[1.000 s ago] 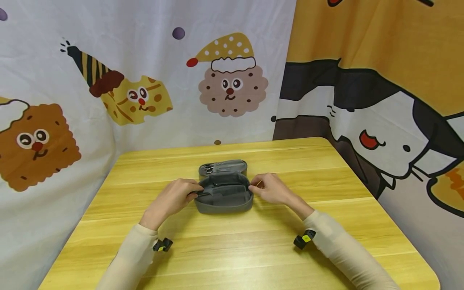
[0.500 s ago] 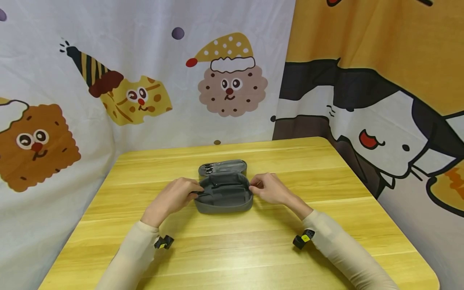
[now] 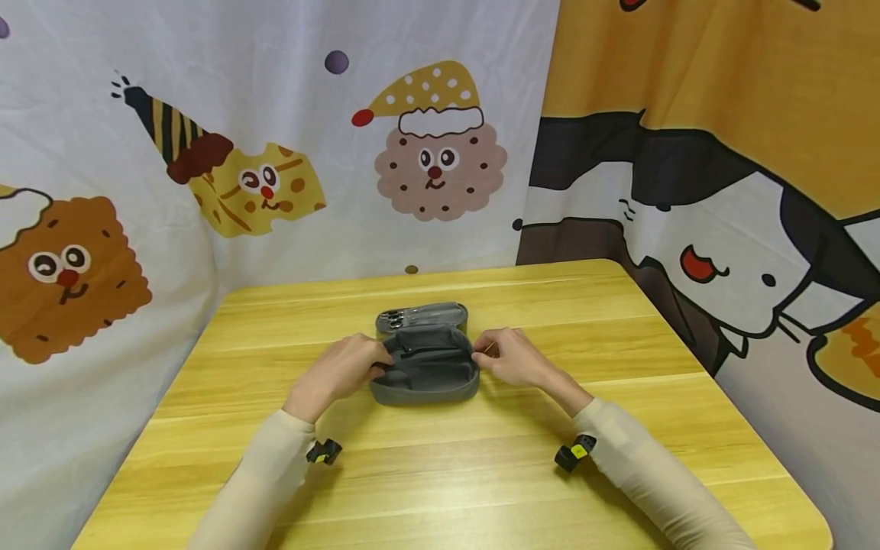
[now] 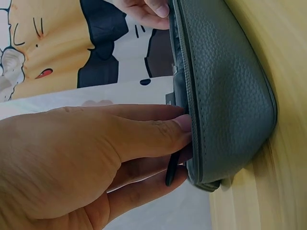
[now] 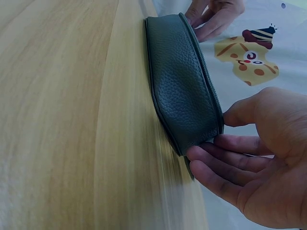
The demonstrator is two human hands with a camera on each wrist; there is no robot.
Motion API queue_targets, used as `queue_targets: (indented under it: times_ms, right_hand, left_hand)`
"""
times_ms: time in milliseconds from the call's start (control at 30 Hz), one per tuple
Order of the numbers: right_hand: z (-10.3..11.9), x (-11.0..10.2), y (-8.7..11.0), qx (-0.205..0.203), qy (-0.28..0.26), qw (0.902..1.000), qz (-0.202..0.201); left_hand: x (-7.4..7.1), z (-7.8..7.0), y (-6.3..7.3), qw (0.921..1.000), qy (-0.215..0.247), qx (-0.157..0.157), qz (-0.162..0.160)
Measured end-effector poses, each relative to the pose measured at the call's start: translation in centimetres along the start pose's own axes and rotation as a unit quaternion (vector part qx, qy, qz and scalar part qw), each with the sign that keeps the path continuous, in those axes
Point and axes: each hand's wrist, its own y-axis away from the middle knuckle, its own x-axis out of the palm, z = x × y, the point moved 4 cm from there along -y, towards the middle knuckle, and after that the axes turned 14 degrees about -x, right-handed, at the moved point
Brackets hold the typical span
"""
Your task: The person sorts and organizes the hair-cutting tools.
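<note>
A grey pebbled zip case (image 3: pixel 424 395) stands unzipped on the table, its lid (image 3: pixel 442 313) folded back. Metal tools (image 3: pixel 395 318), some with scissor-like loops, sit in the lid. My left hand (image 3: pixel 341 368) grips the case's left end, fingertips dipping over the rim. In the left wrist view its thumb lies on the zipped edge, and a thin black tab (image 4: pixel 171 170) shows beside the fingers; the other fingertips are partly hidden. My right hand (image 3: pixel 512 357) pinches the right end. Seen from the right wrist, its thumb is on the rim and its fingers (image 5: pixel 225 165) touch the outer end.
The case stands mid-table on a yellow wood-grain tabletop (image 3: pixel 440 473). Behind the table hangs a white and orange curtain (image 3: pixel 440 244) with cartoon prints. A wrist camera (image 3: pixel 323 452) sits at the left sleeve, another camera (image 3: pixel 574 454) at the right one.
My left hand has shifted right and farther over the case's left end. A grey flap inside the case now lies flatter. My right hand and the case stay put.
</note>
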Motion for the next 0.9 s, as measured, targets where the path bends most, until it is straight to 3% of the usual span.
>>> queue_targets:
  times_ms: [233, 900]
  right_hand:
    - [0.1, 0.0, -0.1, 0.002, 0.000, 1.0000, 0.000]
    - [-0.1, 0.1, 0.1, 0.002, 0.000, 1.0000, 0.008]
  left_hand:
    - [0.6, -0.4, -0.7, 0.9996, 0.014, -0.010, 0.022]
    - [1.9, 0.4, -2.5, 0.9989, 0.037, -0.016, 0.025]
